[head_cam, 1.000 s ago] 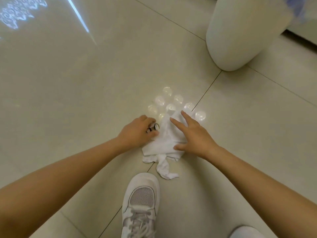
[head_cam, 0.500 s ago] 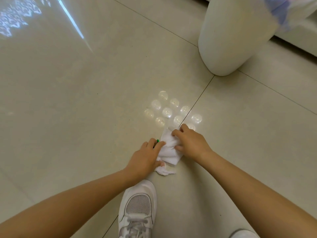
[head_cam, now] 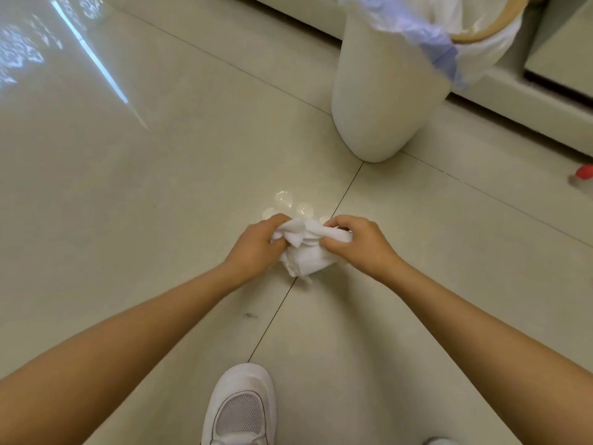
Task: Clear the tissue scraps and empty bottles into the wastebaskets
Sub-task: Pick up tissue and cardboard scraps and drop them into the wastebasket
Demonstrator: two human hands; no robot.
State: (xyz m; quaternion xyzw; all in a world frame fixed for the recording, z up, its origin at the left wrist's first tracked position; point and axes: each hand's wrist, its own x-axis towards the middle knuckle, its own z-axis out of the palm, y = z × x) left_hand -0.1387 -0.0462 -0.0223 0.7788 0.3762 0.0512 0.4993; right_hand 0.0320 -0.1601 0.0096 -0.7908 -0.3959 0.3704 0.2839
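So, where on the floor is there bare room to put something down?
The widest bare floor lies left of the hands, up to the light streak. Another patch lies between the right hand and the red-capped bottle. It is crowded near the wastebasket and around the tissue that both hands grip.

Soft white tissue (head_cam: 303, 248), crumpled and matt, glossy pale floor tiles (head_cam: 160, 187) with mirror-like reflections, smooth cream wastebasket (head_cam: 382, 101) of satin finish, thin translucent plastic liner (head_cam: 426, 30) with lilac edge, white shoe (head_cam: 239, 409) with mesh toe panel.
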